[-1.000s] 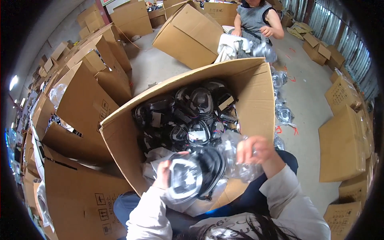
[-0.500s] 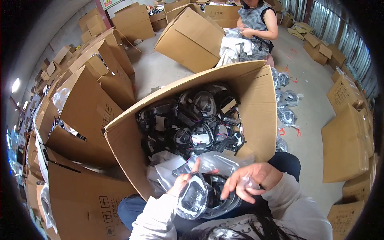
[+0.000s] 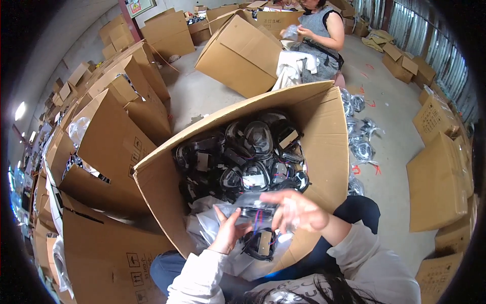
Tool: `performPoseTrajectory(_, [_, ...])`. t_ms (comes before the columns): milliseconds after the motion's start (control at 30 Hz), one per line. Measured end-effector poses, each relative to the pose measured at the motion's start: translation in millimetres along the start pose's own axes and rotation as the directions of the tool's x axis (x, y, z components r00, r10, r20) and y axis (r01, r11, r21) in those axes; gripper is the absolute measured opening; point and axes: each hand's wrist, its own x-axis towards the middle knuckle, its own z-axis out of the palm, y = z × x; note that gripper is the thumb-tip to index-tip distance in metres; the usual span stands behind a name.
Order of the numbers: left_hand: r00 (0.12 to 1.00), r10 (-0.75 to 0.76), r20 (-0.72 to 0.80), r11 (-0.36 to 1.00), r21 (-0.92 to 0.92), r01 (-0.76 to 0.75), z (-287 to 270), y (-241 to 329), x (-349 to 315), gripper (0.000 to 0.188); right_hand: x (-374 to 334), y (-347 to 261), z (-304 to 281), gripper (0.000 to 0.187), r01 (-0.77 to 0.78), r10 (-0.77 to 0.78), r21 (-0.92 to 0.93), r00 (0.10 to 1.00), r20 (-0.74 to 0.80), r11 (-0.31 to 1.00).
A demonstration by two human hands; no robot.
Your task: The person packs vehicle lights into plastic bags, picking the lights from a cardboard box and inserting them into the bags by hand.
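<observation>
Between my hands is a black lamp-like unit [image 3: 253, 212] with a clear cover and red and blue wires, held over the near side of a large open carton. The fingers and thumb of my left hand [image 3: 229, 234] close on its left edge. My right hand [image 3: 299, 213], partly smeared by motion, grips the right end from above. Just below is a black part with a tan label [image 3: 264, 243]; whether it belongs to the same unit, I cannot tell. Clear plastic bagging [image 3: 202, 215] lies around my hands. Several similar black, clear-covered units [image 3: 258, 139] fill the carton.
The carton's walls [image 3: 326, 137] stand around the pile in front of me. More cartons [image 3: 116, 137] line the left, and others [image 3: 435, 177] the right. Bagged units [image 3: 362, 149] lie on the floor at right. A person [image 3: 319, 45] sits beyond, beside a tilted carton [image 3: 240, 55].
The unit has moved up and away from my lap, and its clear front has turned out of view, showing wires. My right hand, earlier spread beside it, has moved left onto it.
</observation>
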Motion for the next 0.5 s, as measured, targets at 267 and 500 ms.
performPoseTrajectory(267, [0.519, 0.528, 0.673, -0.383, 0.734, -0.561, -11.2, 14.7, -22.1, 0.079, -0.1, 7.1, -32.6, 0.089, 0.086, -0.312, -0.749, 0.935, -0.166, 0.656])
performPoseTrajectory(500, [0.234, 0.33, 0.914, -0.618, 0.397, -0.679, 3.8, -0.5, -56.2, 0.052, 4.6, 31.9, -9.6, 0.128, -0.327, 0.327, -0.67, 0.936, -0.131, 0.667])
